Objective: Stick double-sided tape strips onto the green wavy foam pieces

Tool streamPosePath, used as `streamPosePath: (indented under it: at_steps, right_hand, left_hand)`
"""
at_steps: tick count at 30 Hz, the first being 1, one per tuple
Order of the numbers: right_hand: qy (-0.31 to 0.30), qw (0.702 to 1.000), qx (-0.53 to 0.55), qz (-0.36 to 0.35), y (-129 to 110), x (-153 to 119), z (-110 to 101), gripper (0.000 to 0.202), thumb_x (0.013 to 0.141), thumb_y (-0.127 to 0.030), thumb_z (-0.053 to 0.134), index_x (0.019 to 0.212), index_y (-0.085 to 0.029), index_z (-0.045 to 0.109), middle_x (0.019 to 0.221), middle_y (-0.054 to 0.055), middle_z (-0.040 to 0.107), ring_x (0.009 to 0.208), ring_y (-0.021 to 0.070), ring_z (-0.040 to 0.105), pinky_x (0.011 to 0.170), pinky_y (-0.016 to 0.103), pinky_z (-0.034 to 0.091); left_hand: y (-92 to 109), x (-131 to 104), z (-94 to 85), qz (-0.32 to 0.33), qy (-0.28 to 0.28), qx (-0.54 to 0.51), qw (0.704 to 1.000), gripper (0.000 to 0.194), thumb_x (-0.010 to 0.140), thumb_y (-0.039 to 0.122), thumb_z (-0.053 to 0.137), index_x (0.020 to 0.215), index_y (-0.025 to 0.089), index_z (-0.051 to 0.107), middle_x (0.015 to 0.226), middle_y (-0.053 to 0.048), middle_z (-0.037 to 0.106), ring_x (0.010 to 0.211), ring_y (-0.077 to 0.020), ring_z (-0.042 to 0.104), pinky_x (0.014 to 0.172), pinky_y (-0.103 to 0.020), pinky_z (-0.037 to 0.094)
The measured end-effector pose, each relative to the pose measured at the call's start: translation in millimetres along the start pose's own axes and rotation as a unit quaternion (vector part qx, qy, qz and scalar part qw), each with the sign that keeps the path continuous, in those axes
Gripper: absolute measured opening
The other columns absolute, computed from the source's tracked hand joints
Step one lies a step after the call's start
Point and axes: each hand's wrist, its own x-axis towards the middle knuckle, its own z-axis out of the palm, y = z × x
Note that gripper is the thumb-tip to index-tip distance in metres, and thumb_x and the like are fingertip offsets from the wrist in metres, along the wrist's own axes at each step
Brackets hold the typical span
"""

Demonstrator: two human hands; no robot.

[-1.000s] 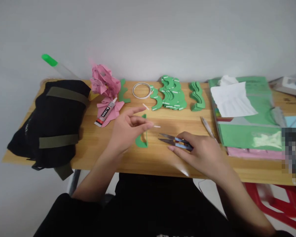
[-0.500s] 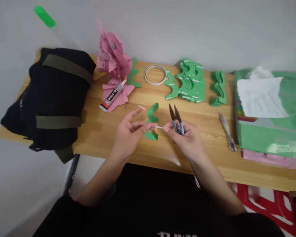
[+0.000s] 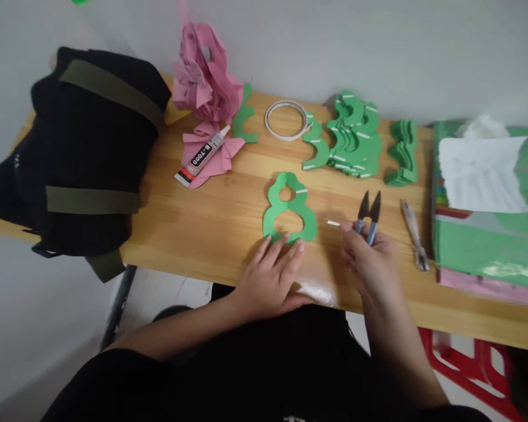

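Observation:
A green cut-out shaped like an eight (image 3: 270,220) lies unfolded on the table, with one white strip on its upper right. My left hand (image 3: 275,275) is spread flat, its fingertips on the lower edge of the cut-out. To the right, my right hand (image 3: 372,258) is closed around small scissors (image 3: 368,220), their blades pointing up and apart. Between its thumb and finger it also pinches a short white strip (image 3: 333,223), just right of the cut-out.
Behind lie a tape roll (image 3: 267,120), stacked green pieces (image 3: 369,143), a folded green stack (image 3: 407,152), pink paper (image 3: 211,76) and a glue tube (image 3: 202,157). A black bag (image 3: 101,146) is at the left; a cutter (image 3: 412,231) and green packet (image 3: 475,243) are at the right.
The green piece has been opened out flat. My left hand has let go of the white strips and come down onto it, while my right hand has moved right with the scissors and one strip.

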Motion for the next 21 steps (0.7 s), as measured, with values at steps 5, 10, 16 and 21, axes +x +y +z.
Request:
streamPosePath:
  at_steps: [5, 10, 16, 21]
  right_hand:
    - [-0.042, 0.990, -0.126, -0.046, 9, 10, 5, 0.029, 0.070, -0.046, 0.071, 0.067, -0.020, 0.058, 0.048, -0.009, 0.038, 0.043, 0.0081, 0.030, 0.043, 0.025, 0.024]
    - [-0.073, 0.972, -0.205, -0.083, 0, 17, 16, 0.025, 0.072, -0.042, 0.064, 0.065, -0.018, 0.061, 0.056, -0.002, 0.053, 0.052, 0.0118, 0.043, 0.052, 0.026, 0.035]
    - [-0.069, 0.961, -0.260, -0.071, -2, 21, 18, 0.023, 0.073, -0.040, 0.061, 0.063, -0.018, 0.061, 0.056, -0.002, 0.055, 0.054, 0.0136, 0.047, 0.056, 0.028, 0.037]
    - [-0.054, 0.951, -0.296, -0.071, -2, 20, 19, 0.022, 0.073, -0.038, 0.059, 0.062, -0.019, 0.061, 0.056, 0.000, 0.059, 0.054, 0.0152, 0.050, 0.057, 0.030, 0.037]
  left_hand:
    - [1, 2, -0.5, 0.028, 0.007, 0.052, 0.998, 0.081, 0.092, 0.067, 0.039, 0.143, 0.004, 0.042, 0.136, -0.022, 0.061, 0.138, -0.0376, 0.046, 0.114, -0.050, 0.032]
    - [1, 6, -2.0, 0.040, 0.025, 0.066, 0.997, 0.077, 0.092, 0.065, 0.042, 0.138, 0.003, 0.046, 0.132, -0.021, 0.064, 0.134, -0.0371, 0.050, 0.114, -0.048, 0.030]
    - [1, 8, -1.3, 0.040, 0.040, 0.058, 0.997, 0.072, 0.092, 0.060, 0.047, 0.135, 0.003, 0.049, 0.128, -0.021, 0.067, 0.128, -0.0386, 0.056, 0.111, -0.047, 0.033]
    - [0, 9, -2.4, 0.048, 0.039, 0.059, 0.996, 0.071, 0.092, 0.060, 0.048, 0.132, 0.002, 0.051, 0.127, -0.022, 0.067, 0.127, -0.0394, 0.057, 0.110, -0.048, 0.034]
